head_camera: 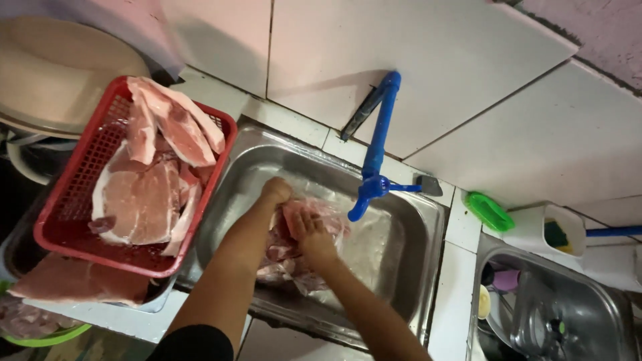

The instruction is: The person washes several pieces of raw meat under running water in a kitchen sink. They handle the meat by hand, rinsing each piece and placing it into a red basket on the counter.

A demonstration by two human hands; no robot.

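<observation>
1. Steel sink (408,267) under me, meat pile (294,251) in its middle, just below and to the left of the blue tap (378,144). Both my hands are down in the basin on the meat.
2. My left hand (275,192) is curled into a loose fist at the far edge of the pile, pressing on the top slab. I cannot tell whether the fingers have actually closed on a fold of meat or only bear down on it.
3. My right hand (309,230) lies flat, fingers spread, palm on the pink slab. Nothing pinched; it steadies and rubs.
4. As I judge it, the step goes best one slab at a time: flat hand rubbing the surface, the other hand anchoring, so wet meat does not slide toward the basin wall.
5. Spout end sits just right of the pile. I cannot make out whether water runs. Work close under it, low in the basin, to keep splash off the white tiles (428,60).
6. Red basket (70,224) stands to the left, touching the sink rim, already holding several pale slabs (144,194). More meat lies below it on the counter edge.
7. Risk, by my reading: slippery fat. Firm whole-hand hold when lifting, not fingertips.
</observation>
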